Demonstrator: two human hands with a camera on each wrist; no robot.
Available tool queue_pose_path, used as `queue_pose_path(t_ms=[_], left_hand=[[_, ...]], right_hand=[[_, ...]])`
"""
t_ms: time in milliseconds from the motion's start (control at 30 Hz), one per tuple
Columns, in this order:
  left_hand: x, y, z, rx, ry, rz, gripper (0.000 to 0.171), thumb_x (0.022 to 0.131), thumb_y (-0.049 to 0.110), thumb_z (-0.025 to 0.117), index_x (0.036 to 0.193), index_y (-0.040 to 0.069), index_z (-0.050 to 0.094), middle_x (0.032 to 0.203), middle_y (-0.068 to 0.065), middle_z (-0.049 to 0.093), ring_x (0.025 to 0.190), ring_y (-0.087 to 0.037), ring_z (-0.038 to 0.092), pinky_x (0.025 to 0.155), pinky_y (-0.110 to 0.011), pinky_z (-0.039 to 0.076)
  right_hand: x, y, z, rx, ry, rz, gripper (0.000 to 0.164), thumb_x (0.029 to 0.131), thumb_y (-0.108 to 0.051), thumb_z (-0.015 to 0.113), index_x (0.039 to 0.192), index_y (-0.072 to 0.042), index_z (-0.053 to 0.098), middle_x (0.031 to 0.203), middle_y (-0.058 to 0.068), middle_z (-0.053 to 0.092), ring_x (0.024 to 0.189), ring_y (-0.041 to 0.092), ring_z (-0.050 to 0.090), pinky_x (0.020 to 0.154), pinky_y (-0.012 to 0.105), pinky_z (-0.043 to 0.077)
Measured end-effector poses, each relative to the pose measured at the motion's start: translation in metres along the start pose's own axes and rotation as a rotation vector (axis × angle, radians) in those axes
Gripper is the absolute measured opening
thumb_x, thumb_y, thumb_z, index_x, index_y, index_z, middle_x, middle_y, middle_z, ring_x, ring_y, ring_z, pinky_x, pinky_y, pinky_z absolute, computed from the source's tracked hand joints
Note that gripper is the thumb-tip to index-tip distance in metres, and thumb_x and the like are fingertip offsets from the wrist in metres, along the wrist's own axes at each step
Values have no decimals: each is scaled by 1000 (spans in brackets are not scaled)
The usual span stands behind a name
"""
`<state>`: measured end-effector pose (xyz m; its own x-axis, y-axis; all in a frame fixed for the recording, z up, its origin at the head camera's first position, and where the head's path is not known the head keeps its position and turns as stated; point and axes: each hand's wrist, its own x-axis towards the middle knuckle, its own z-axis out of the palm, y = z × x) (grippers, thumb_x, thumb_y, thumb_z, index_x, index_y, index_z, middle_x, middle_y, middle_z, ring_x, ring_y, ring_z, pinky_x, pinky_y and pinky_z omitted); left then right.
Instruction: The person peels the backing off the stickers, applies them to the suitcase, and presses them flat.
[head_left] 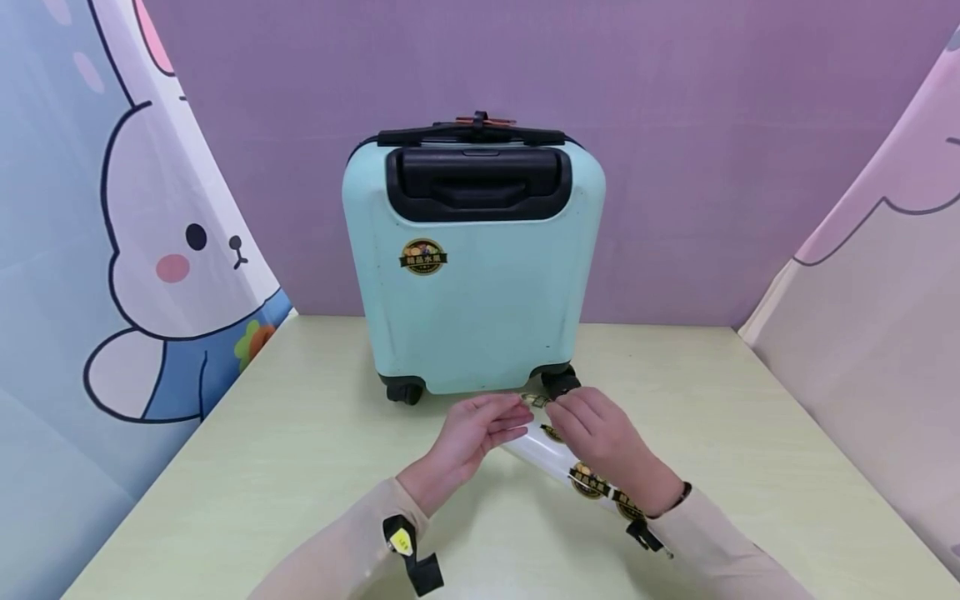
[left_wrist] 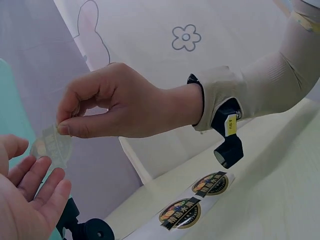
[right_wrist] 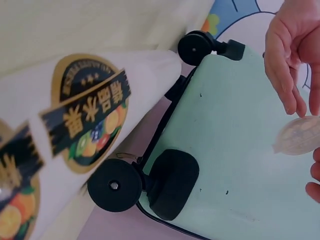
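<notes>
Between the two hands is a round clear-backed fruit sticker (left_wrist: pixel 56 145), its printing pale from behind. My right hand (head_left: pixel 603 437) pinches one edge of it between thumb and fingers, as the left wrist view shows. My left hand (head_left: pixel 468 437) is at the sticker's opposite edge, palm turned up and fingers extended; whether they touch it I cannot tell. Below the right hand a white sticker strip (head_left: pixel 543 450) bears several black-and-gold fruit stickers (right_wrist: pixel 90 112). Behind both hands stands a mint-green suitcase (head_left: pixel 480 308), with a like sticker (head_left: pixel 423 257) on its upper left face.
The suitcase rests upright on black wheels (head_left: pixel 405 392) on a pale table (head_left: pixel 300 467). Its black handle (head_left: pixel 480 183) is recessed at the top. A purple cloth (head_left: pixel 675 167) hangs behind, and printed cloths (head_left: pixel 165 250) flank both sides. Each wrist wears a black strap (left_wrist: pixel 227 132).
</notes>
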<state>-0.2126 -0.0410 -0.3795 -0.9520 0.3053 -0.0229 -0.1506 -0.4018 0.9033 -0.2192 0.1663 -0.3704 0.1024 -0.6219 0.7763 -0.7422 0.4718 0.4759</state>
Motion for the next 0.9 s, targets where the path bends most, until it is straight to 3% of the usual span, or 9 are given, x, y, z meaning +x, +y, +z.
queue_pose_path(t_ms=[167, 333, 600, 900], left_hand=[[0, -2, 0, 27, 17, 2, 20, 96, 3, 63, 111, -8, 68, 98, -13, 74, 92, -21, 72, 88, -38, 57], [1, -5, 0, 48, 33, 19, 26, 95, -1, 62, 117, -15, 62, 99, -16, 73, 88, -20, 72, 87, -39, 58], [1, -7, 1, 60, 40, 36, 24, 94, -2, 62, 114, -15, 63, 92, -11, 73, 81, -16, 72, 84, -36, 59], [1, -7, 0, 95, 48, 72, 26, 94, -4, 62, 114, -19, 61, 90, -10, 73, 78, -15, 71, 81, -34, 60]], right_hand=[[-2, 0, -2, -20, -71, -99, 25, 102, 5, 41, 97, 4, 65, 93, 11, 66, 82, 23, 62, 75, 33, 56], [-7, 0, -4, -27, -166, -144, 28, 101, 9, 38, 100, 2, 65, 95, 10, 66, 86, 23, 62, 80, 33, 56], [-11, -2, -6, -59, -193, -145, 31, 102, 9, 36, 101, 1, 66, 94, 8, 67, 86, 22, 63, 80, 34, 56], [-13, -1, -4, -64, -161, -159, 31, 102, 8, 38, 100, 0, 68, 92, 7, 67, 83, 21, 62, 78, 34, 55]])
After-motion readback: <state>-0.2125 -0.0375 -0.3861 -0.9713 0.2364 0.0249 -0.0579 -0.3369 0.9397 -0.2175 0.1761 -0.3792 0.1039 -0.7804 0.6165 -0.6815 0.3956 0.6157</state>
